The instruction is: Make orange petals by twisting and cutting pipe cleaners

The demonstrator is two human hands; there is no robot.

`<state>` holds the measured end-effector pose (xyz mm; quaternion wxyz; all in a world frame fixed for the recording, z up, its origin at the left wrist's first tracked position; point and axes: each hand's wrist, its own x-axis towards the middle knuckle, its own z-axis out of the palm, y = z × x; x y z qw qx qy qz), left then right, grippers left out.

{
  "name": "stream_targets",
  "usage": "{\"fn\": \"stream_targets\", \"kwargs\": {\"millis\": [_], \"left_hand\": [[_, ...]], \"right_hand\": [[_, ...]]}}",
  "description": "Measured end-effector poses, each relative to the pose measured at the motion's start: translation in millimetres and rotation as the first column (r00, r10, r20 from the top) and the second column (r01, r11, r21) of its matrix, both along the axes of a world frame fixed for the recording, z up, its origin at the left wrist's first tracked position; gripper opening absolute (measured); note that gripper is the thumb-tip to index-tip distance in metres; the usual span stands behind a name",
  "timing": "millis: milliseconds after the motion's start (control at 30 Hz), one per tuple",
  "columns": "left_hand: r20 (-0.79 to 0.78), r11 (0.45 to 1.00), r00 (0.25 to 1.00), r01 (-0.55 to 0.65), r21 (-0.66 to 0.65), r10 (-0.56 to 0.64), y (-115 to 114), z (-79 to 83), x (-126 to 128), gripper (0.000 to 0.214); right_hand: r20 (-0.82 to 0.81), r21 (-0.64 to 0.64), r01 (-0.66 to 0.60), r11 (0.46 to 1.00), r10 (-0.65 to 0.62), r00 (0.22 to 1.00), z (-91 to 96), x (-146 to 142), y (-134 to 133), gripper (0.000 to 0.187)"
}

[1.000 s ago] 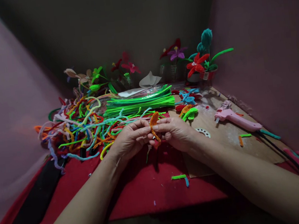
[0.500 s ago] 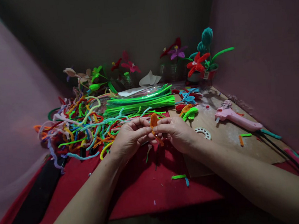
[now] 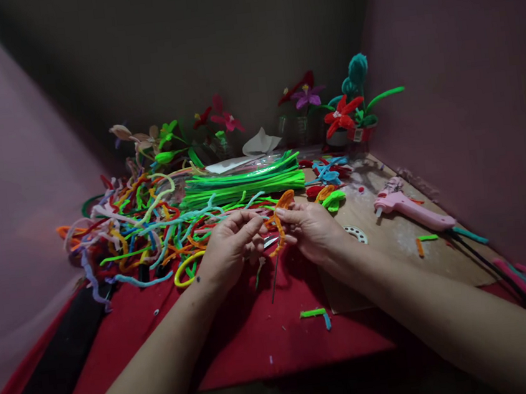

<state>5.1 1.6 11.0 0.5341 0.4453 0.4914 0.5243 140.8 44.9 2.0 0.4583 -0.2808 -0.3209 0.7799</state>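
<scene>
My left hand (image 3: 231, 245) and my right hand (image 3: 312, 230) meet over the red cloth (image 3: 239, 331) at the middle of the table. Both pinch a bent orange pipe cleaner (image 3: 280, 215), looped into a petal shape between the fingertips. A thin dark wire stem (image 3: 275, 274) hangs down from under the hands. Just behind the left hand lies a tangled heap of pipe cleaners in many colours (image 3: 138, 222). A straight bundle of bright green pipe cleaners (image 3: 245, 183) lies beyond both hands.
A pink glue gun (image 3: 408, 208) with a black cord rests on a brown board (image 3: 390, 240) at the right. Finished pipe-cleaner flowers (image 3: 341, 113) stand along the back wall. Small folded petals (image 3: 331, 197) and cut scraps (image 3: 313, 312) lie about. Pink walls close both sides.
The orange piece has been turned and opened into a loop tilted to the right. Both hands have shifted slightly up and away, and the dark wire stem now shows below them.
</scene>
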Motion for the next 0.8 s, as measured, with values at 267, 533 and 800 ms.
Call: {"fn": "stream_targets", "kwargs": {"millis": [267,533,800], "left_hand": [[-0.169,0.994,0.98,0.092,-0.063,-0.102,-6,1.8,19,0.025],[0.057,0.925,0.958,0.288,-0.249,-0.282,-2,4.9,2,0.021],[-0.007,0.909,0.954,0.284,-0.305,-0.3,-2,0.3,0,0.025]], "right_hand": [[0.141,0.232,0.105,0.967,-0.14,0.98,-8.2,-3,-3,0.018],[0.26,0.448,0.087,0.89,-0.223,0.94,-5.6,1,0,0.013],[0.321,0.478,0.075,0.875,-0.254,0.912,-6.1,1,1,0.01]]}}
